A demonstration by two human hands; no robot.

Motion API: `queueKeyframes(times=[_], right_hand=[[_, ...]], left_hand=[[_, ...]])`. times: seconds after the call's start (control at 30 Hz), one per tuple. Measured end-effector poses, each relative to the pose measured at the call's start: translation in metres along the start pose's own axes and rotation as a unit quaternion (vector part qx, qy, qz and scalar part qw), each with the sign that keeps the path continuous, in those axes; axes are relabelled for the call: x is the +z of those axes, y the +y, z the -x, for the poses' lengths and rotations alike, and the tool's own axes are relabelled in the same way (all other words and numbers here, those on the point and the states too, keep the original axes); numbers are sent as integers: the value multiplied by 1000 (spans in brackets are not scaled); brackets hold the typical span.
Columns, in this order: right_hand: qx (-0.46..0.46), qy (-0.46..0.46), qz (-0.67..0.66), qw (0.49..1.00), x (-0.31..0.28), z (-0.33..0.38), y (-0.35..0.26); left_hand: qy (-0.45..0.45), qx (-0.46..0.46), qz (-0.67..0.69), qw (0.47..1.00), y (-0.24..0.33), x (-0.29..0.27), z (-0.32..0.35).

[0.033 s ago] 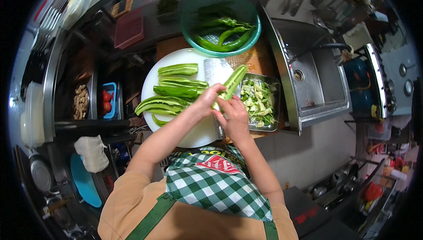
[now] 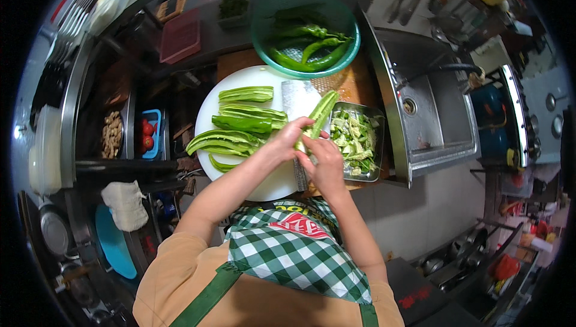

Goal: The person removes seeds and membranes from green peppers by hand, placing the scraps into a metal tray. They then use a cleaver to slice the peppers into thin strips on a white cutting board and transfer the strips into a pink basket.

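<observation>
Closest to me, a green-and-white checked apron (image 2: 294,240) is covering the person's front, and both bare hands are working out ahead of it, just above a round white chopping board (image 2: 270,180). The left hand (image 2: 292,137) is gripping a split green pepper half (image 2: 324,107), fingers clamped around it. The right hand (image 2: 324,158) is pinching at the lower part of the same half, thumb and fingers drawn in on it. That half is slanting up and to the right, over the board's right side, its pale inside showing.

Beneath the hands a broad-bladed knife (image 2: 296,94) is lying on the board, its handle pointing toward the person. To the left, more split peppers (image 2: 247,122) are resting in rough rows. Just right of the board, a metal tray (image 2: 364,178) is holding green and pale scraps (image 2: 354,141). Over to the right, a steel sink (image 2: 447,108) is standing near the tray.

Past the board, a green basin (image 2: 355,54) is holding whole green peppers (image 2: 324,57). Farther back, a reddish tub (image 2: 180,38) is sitting to the left.
</observation>
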State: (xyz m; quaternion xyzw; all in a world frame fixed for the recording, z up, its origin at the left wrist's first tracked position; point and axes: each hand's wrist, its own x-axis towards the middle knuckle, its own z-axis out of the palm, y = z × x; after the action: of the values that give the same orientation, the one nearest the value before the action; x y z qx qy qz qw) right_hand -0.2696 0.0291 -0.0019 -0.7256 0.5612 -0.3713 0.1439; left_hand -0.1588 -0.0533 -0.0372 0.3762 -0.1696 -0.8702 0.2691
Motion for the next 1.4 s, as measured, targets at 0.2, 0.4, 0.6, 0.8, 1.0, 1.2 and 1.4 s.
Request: queueKeyframes(times=[0.2, 0.4, 0.6, 0.8, 1.0, 1.2, 1.4], right_hand=[[40, -11, -33, 999, -6, 17, 13], [6, 50, 30, 998, 11, 25, 15], [176, -14, -190, 966, -8, 15, 22], [256, 92, -465, 842, -66, -3, 28], [192, 59, 45, 978, -37, 20, 97], [306, 355, -419, 777, 21, 36, 90], [332, 259, -196, 886, 43, 49, 120]], left_hand=[[-43, 14, -40, 998, -25, 13, -1], [-7, 40, -28, 999, -38, 2, -10], [-80, 7, -23, 997, -22, -20, -3], [7, -41, -22, 999, -14, -26, 13], [37, 94, -146, 984, -22, -13, 10], [284, 323, -461, 776, -44, 69, -10], [314, 211, -562, 735, -70, 41, -60]])
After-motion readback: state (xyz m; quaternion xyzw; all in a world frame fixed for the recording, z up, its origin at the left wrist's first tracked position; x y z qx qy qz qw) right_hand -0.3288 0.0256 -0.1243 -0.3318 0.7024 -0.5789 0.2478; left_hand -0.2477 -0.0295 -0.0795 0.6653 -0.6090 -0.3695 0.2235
